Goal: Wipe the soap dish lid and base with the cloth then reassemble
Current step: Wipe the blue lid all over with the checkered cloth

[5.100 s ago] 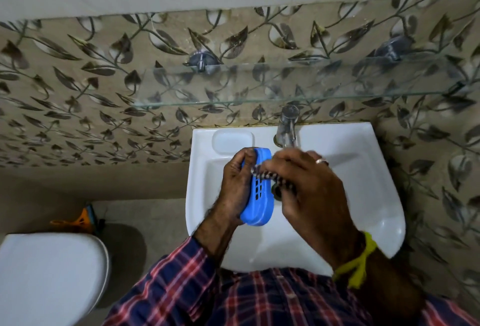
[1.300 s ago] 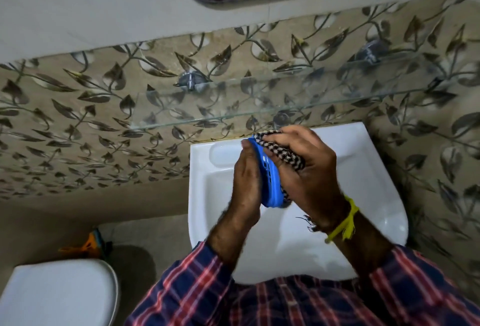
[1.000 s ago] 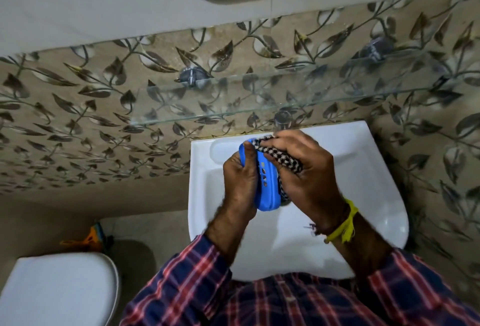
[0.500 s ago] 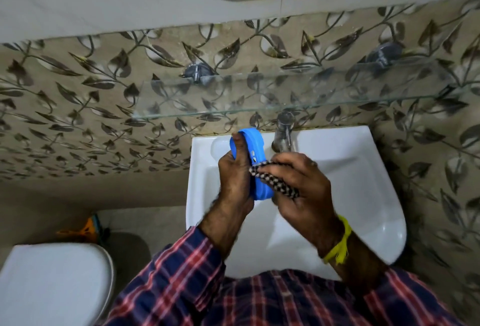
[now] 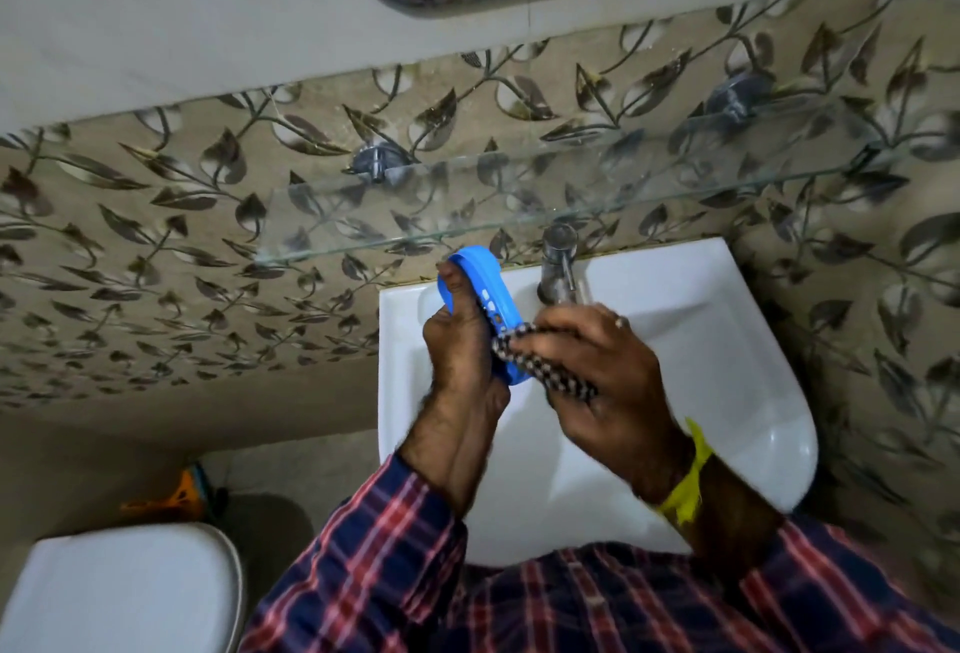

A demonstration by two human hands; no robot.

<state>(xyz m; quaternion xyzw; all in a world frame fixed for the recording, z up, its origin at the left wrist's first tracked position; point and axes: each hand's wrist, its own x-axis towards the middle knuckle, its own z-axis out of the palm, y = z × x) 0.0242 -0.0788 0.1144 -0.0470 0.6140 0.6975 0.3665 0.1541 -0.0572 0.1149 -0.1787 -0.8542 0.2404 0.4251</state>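
The left hand [image 5: 460, 340] grips a blue oval plastic soap dish piece with drain slots [image 5: 485, 296], held on edge above the white ceramic washbasin [image 5: 727, 340]; its thumb lies curled over the upper rim and the remaining fingers wrap round behind, out of sight, so the piece stands nearly upright between thumb and palm. Whether this slotted part is the lid or the base cannot be told, and the other half is not in view. The right hand [image 5: 597, 371] has its fingers bunched round a black-and-white checked cloth [image 5: 540, 366], which it presses against the lower end of the blue piece, just below the left thumb and touching the plastic there. The chrome tap [image 5: 558, 262] stands just beyond the right knuckles, and a clear glass shelf [image 5: 519, 200] runs above both hands. The plastic looks light, thin and stiff, so it should need little force, but a wet or soapy surface would likely be slippery; taking it by the long rims, as the left hand does, seems the safest hold, leaving the slotted face free for wiping. The cloth is soft and limp, so it probably works best wadded under the fingertips, not trailing. A drop onto the ceramic could crack so thin a shell.
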